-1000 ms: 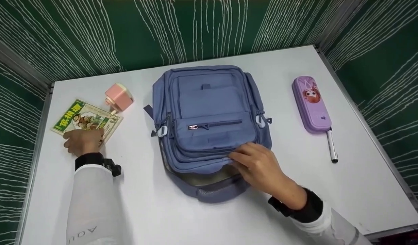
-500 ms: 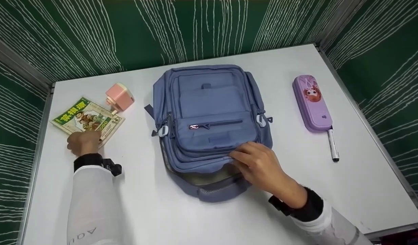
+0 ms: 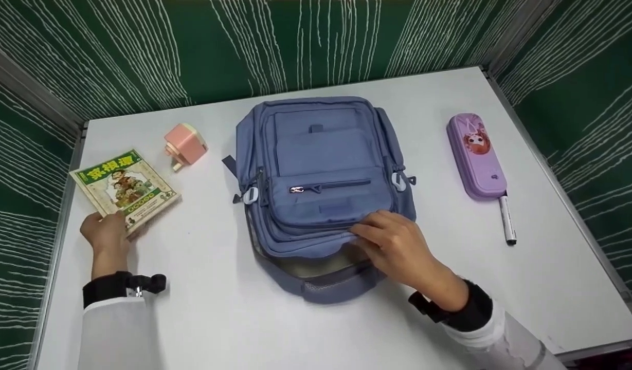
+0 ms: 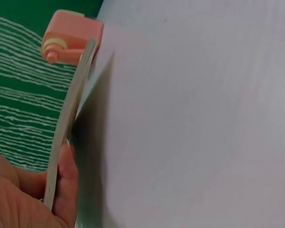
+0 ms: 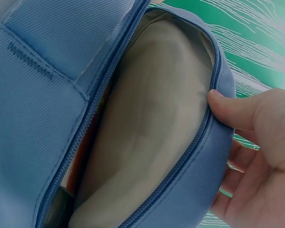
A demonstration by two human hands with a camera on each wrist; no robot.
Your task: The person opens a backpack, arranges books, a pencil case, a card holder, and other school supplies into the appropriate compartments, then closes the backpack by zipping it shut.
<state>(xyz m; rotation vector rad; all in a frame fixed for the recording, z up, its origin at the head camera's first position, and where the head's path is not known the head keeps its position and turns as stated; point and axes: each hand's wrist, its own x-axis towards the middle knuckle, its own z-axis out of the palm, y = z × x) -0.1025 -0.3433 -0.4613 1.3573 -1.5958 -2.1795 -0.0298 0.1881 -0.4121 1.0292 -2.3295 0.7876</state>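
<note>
My left hand grips the near left edge of a thin book with a green title band and cartoon figures on its cover. In the left wrist view the book is seen edge-on, thumb on one face and fingers on the other, a shadow beside it on the table. A blue backpack lies in the middle, its main zipper undone. With my right hand I pinch the zippered edge of its opening. The right wrist view shows the beige lining and a narrow strip of contents, mostly hidden.
A pink crank pencil sharpener stands beyond the book. On the right lie a purple pencil case with a cartoon face and a black-capped white marker. Green panels with white streaks border the white table.
The left hand has moved left and toward me, drawing the book away from the pencil sharpener and raising it. The right hand keeps its hold on the backpack's edge.
</note>
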